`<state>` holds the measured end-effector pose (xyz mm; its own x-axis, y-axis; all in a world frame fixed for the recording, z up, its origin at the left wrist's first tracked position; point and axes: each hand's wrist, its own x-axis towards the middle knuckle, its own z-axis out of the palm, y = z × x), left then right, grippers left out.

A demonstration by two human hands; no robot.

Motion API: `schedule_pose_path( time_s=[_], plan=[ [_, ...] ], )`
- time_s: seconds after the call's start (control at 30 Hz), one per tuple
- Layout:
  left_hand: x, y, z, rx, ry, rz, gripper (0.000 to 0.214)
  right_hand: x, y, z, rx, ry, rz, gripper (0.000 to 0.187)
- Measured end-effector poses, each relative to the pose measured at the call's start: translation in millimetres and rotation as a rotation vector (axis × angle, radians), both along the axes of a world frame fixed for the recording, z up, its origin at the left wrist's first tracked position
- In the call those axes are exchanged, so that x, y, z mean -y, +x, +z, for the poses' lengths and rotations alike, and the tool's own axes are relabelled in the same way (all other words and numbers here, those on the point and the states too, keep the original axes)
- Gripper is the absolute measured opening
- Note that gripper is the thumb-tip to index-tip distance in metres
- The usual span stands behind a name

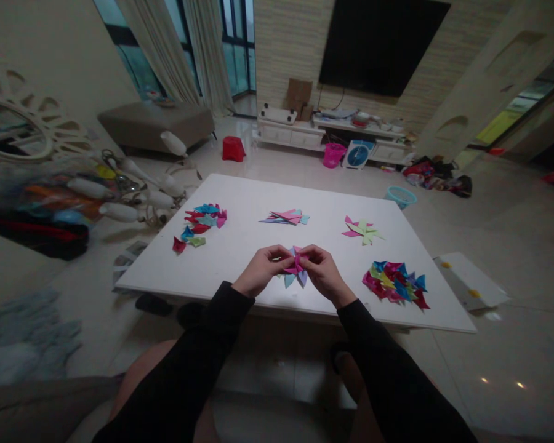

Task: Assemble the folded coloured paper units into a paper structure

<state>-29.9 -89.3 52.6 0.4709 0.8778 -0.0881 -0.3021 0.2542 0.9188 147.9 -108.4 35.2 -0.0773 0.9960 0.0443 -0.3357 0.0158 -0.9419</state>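
Both hands meet over the near middle of a white table (258, 264). My left hand (264, 267) pinches the left side of a small magenta folded paper piece (297, 263). From the right, my right hand (322, 269) pinches the same piece, fingertips close to the left ones. Just beneath and around it, pale blue and lilac pointed paper pieces (301, 279) stick out; whether they are joined to the magenta one I cannot tell. Farther back lies a stack of pink and blue folded papers (286, 217). Right of that sit green and pink pointed papers (362, 230).
Shiny colourful folded pieces form a heap (394, 282) at the table's right and another heap (205, 218) at the left. Beyond the table stand a red stool (233, 149), a pink bin (333, 155) and a light-blue basket (401, 197). A white lamp fixture (157, 197) is at left.
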Motion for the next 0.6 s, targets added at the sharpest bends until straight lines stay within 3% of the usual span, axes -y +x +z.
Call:
schedule_pose_path(
  time_s=[0.3,0.43,0.6],
  plan=[
    [1.1,2.8,-0.4,-0.004,-0.032,0.02,0.039,0.4,-0.9,3.1,0.019,0.002,-0.013,0.028],
    [-2.2,1.5,-0.3,-0.018,-0.021,0.057,0.038,-2.0,1.7,0.7,0.064,-0.001,-0.108,0.028],
    [-7.2,-1.8,-0.7,-0.064,-0.053,0.209,0.034,-7.7,3.5,-6.4,0.071,-0.047,-0.247,0.03]
  ],
)
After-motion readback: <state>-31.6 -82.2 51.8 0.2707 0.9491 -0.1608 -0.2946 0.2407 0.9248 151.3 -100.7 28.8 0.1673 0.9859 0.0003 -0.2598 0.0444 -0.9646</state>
